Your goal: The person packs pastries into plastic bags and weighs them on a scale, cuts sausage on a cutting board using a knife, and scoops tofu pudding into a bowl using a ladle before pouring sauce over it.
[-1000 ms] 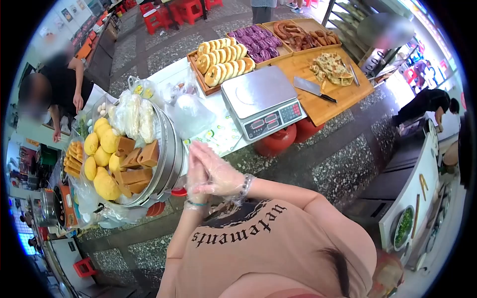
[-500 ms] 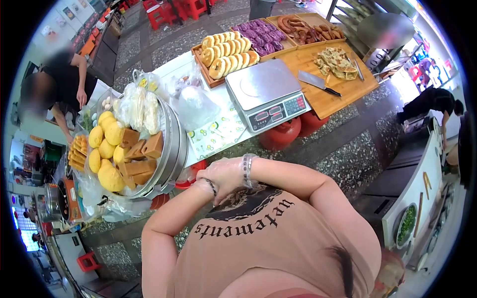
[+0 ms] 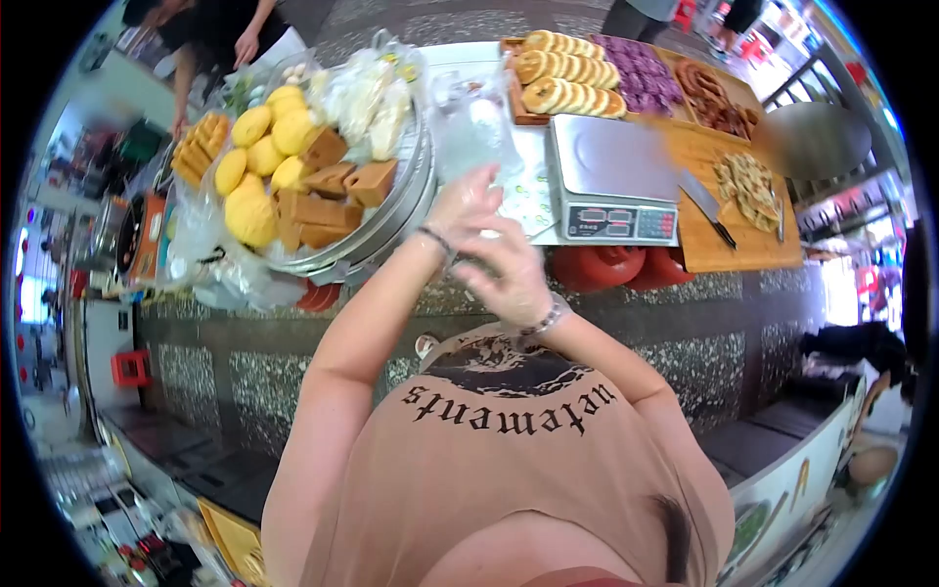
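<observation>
My left hand [image 3: 468, 207] and my right hand [image 3: 516, 281] are in front of my chest, both in thin clear plastic gloves. Fingers of the right hand are spread and overlap the left hand near its wrist. The left hand's fingers stretch forward, and no object shows in either hand. Left of them is a round metal steamer [image 3: 423, 181] bearing yellow buns [image 3: 251, 208], brown cake blocks [image 3: 323, 210] and bagged pale food [image 3: 367, 103]. Just beyond my hands lies a clear plastic bag [image 3: 476, 135]. To the right stands a digital scale [image 3: 613, 166].
Past the scale are a tray of golden round cakes [image 3: 569, 70], purple rolls [image 3: 638, 73] and sausages [image 3: 712, 93]. A cleaver [image 3: 704, 203] and flatbread [image 3: 748, 191] lie on a wooden board [image 3: 709, 147]. Red gas cylinders [image 3: 599, 266] sit below. A co-worker [image 3: 220, 39] stands at far left.
My hands were clasped together close to my body; now they have come apart partly, with fingers spread, and reach further forward. The view has turned left and down.
</observation>
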Demonstrator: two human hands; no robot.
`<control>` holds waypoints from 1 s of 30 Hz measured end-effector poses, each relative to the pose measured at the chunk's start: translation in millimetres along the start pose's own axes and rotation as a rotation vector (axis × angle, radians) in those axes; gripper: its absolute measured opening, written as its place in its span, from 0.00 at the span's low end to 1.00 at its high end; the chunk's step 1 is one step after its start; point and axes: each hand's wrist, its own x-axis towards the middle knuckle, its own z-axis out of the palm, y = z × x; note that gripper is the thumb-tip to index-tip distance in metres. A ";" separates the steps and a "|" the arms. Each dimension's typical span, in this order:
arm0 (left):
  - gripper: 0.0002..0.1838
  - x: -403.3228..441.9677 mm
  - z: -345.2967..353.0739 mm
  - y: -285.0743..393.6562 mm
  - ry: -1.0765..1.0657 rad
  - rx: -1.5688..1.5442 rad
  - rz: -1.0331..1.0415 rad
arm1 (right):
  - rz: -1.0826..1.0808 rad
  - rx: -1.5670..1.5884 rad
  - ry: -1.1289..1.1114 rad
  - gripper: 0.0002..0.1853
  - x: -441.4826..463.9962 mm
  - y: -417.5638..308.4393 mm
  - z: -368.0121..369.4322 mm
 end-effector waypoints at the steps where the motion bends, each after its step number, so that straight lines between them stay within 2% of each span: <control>1: 0.16 9.8 -9.4 4.1 0.146 -0.232 -0.087 | 0.109 0.042 0.106 0.24 0.9 -1.1 1.3; 2: 0.16 12.6 -16.5 6.8 0.165 -0.229 -0.104 | 0.099 0.056 0.087 0.24 3.6 -5.3 5.7; 4: 0.18 15.5 -26.2 13.7 0.442 -0.610 0.005 | 0.828 0.887 0.082 0.27 9.1 -13.2 13.4; 5: 0.18 16.6 -25.8 18.8 0.462 -0.604 -0.002 | 0.825 0.891 0.060 0.27 9.7 -11.9 17.0; 7: 0.17 16.1 -20.2 27.2 0.575 -0.735 0.104 | 0.754 0.966 -0.300 0.29 8.0 -9.3 28.9; 8: 0.17 15.1 -17.9 28.7 0.584 -0.796 0.104 | 0.755 0.842 -0.217 0.23 4.6 -14.1 36.3; 9: 0.17 10.9 -19.2 28.4 0.626 -0.783 0.082 | 0.757 0.853 -0.265 0.23 1.3 -8.0 38.9; 11: 0.16 4.3 -26.7 28.8 0.619 -0.934 0.083 | 0.729 0.529 -0.415 0.17 -3.9 12.9 38.3; 12: 0.15 -0.1 -28.6 28.9 0.648 -1.030 0.034 | 0.696 0.478 -0.293 0.11 4.8 -9.8 34.5; 13: 0.15 -6.8 -28.3 25.9 0.688 -1.022 0.021 | 0.689 0.486 -0.333 0.11 1.2 -5.7 36.3; 15: 0.15 -19.4 -29.4 18.3 0.635 -1.126 -0.114 | 0.305 0.186 -0.485 0.07 -2.6 10.3 41.0; 16: 0.16 -26.3 -31.8 17.4 0.670 -1.114 -0.175 | 0.209 0.147 -0.488 0.06 4.3 -1.3 41.2; 17: 0.16 -30.9 -35.6 5.9 0.697 -1.108 -0.187 | 0.202 0.161 -0.511 0.06 9.9 -4.0 45.1; 19: 0.24 -42.5 -42.9 -17.5 0.605 -1.467 -0.272 | 0.055 0.072 -0.653 0.08 15.4 -6.4 56.2; 20: 0.31 -47.7 -43.6 -26.3 0.605 -1.436 -0.295 | 0.073 0.100 -0.661 0.06 16.4 -5.7 66.4; 21: 0.31 -52.2 -48.5 -33.7 0.609 -1.438 -0.296 | 0.073 0.101 -0.665 0.06 20.3 -5.9 74.0; 23: 0.32 -62.1 -60.1 -52.7 0.444 -1.459 -0.385 | 0.023 0.042 -0.837 0.10 29.8 -5.8 90.2; 24: 0.33 -67.4 -65.0 -60.0 0.411 -1.391 -0.371 | 0.029 0.038 -0.835 0.10 33.3 -5.5 99.9; 26: 0.32 -78.3 -77.0 -76.2 0.419 -1.297 -0.364 | 0.044 0.039 -0.960 0.11 42.5 -3.2 122.4; 30: 0.26 -113.8 -129.3 -115.4 0.404 -1.009 -0.279 | 0.027 -0.065 -1.036 0.11 63.9 0.1 180.9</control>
